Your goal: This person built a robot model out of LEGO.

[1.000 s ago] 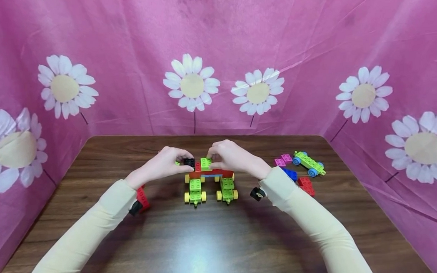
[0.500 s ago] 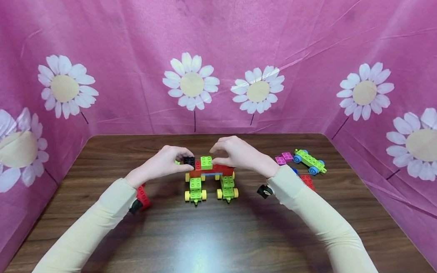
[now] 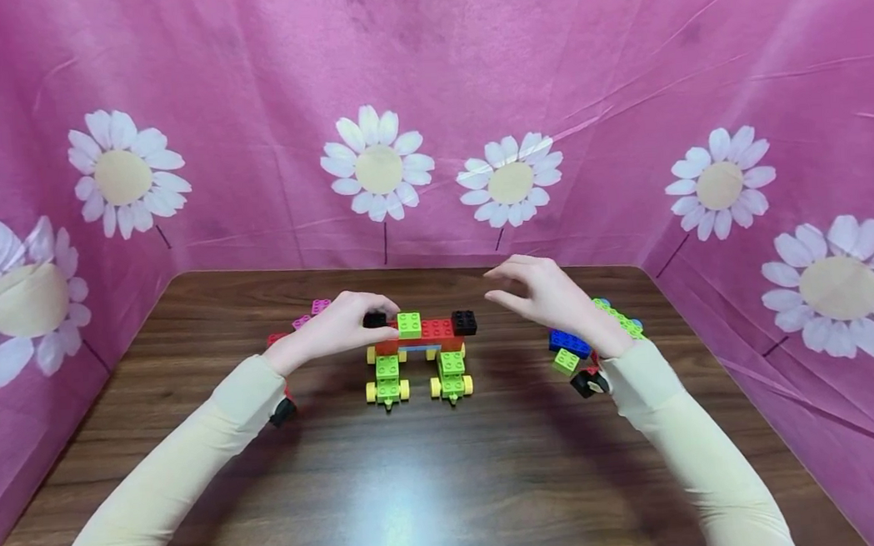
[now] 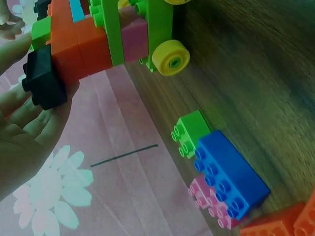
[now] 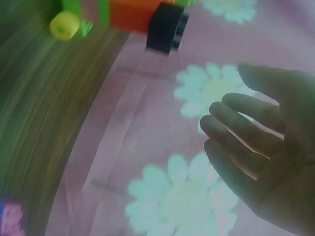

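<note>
A toy brick build stands mid-table, with red bricks bridging two lime green wheeled bases on yellow wheels. Black bricks sit at both ends: the left one and the right one. A lime green brick is on top of the red, left of centre. My left hand grips the left black brick, thumb on the near side and fingers behind, partly covering it in the head view. Off to the right of the build, my right hand is in the air, fingers spread and holding nothing.
On the right lie a blue brick, a small lime green brick and a lime green base with blue wheels, partly behind the right hand. Pink bricks lie behind the left hand. A pink daisy-printed cloth surrounds the table.
My right hand has come away from the lime green brick and moved right, uncovering the right black brick. The left hand stays at the left end, shifted slightly right.
</note>
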